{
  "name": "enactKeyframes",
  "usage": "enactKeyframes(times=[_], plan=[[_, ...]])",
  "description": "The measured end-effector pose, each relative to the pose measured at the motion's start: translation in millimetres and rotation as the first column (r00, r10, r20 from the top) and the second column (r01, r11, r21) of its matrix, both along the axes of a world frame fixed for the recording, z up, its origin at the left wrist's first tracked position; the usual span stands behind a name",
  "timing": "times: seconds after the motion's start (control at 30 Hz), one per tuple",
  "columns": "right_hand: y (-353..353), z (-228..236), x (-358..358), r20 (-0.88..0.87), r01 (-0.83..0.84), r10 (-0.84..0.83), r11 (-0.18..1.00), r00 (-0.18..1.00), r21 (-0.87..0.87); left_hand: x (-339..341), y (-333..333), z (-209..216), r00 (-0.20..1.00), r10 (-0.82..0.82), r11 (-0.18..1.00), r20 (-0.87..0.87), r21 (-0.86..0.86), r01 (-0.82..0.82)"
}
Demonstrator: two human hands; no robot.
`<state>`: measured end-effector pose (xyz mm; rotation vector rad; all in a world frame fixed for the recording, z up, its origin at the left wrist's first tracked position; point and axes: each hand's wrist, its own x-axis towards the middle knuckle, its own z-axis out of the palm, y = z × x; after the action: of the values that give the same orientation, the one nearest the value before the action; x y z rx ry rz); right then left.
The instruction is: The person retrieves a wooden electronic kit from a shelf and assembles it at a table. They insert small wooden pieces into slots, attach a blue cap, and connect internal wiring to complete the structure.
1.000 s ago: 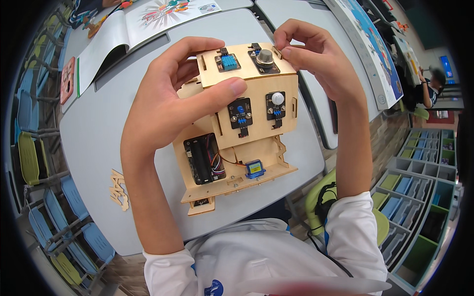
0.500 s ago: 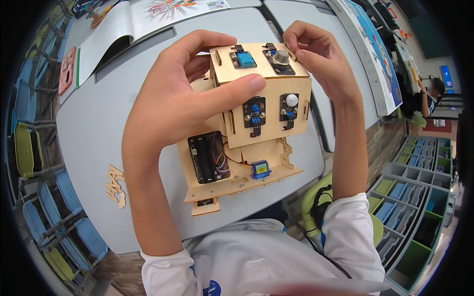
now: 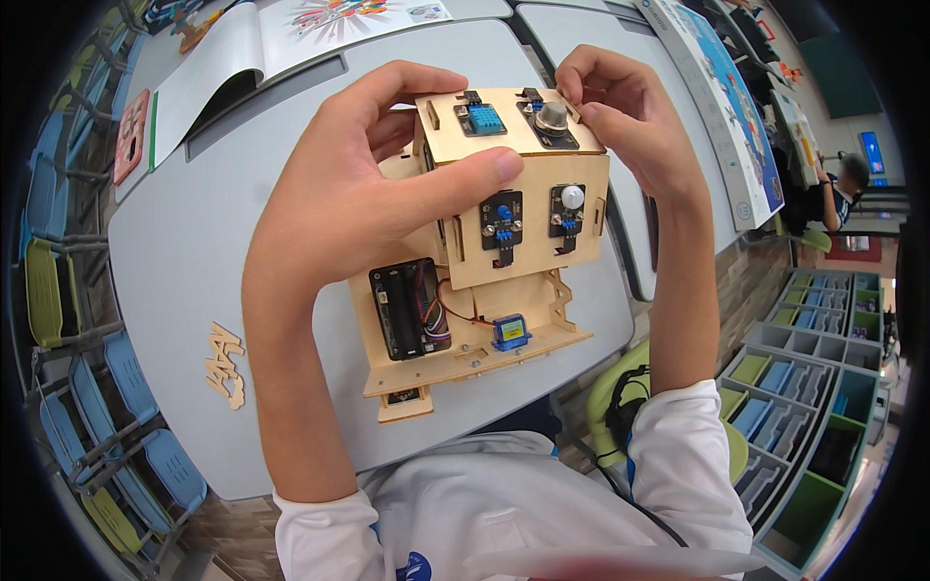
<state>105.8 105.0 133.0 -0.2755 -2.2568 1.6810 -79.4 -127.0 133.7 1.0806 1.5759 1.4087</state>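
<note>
A plywood model house stands on the grey table, several small sensor boards fixed to its outside. On the top panel are a blue sensor and a round metal gas sensor. The front panel carries a blue LED board and a white-domed sensor. Below are a black battery holder, wires and a blue servo motor. My left hand grips the upper left of the house, thumb across its front edge. My right hand pinches at the top panel's right edge; its fingertips are partly hidden.
Loose wooden cutouts lie on the table at left. An open booklet and a pink phone-like case are at the far left. A large box lies at far right. A green chair stands near my right elbow.
Both hands keep nearly the same hold on the house. The view has shifted very slightly; the right hand sits marginally lower.
</note>
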Motion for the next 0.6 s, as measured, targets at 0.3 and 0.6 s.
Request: enactKeyframes(times=[0.3,0.6], plan=[[-4,8,-1,0.039,-0.014,0.015,0.999,0.999,-0.037,-1,0,0,1.000,0.009,1.000,-0.017,0.001,-0.009],[1,-1,-1,0.026,-0.033,0.034,0.999,0.999,-0.039,1,0,2,1.000,0.026,1.000,0.013,-0.010,-0.025]])
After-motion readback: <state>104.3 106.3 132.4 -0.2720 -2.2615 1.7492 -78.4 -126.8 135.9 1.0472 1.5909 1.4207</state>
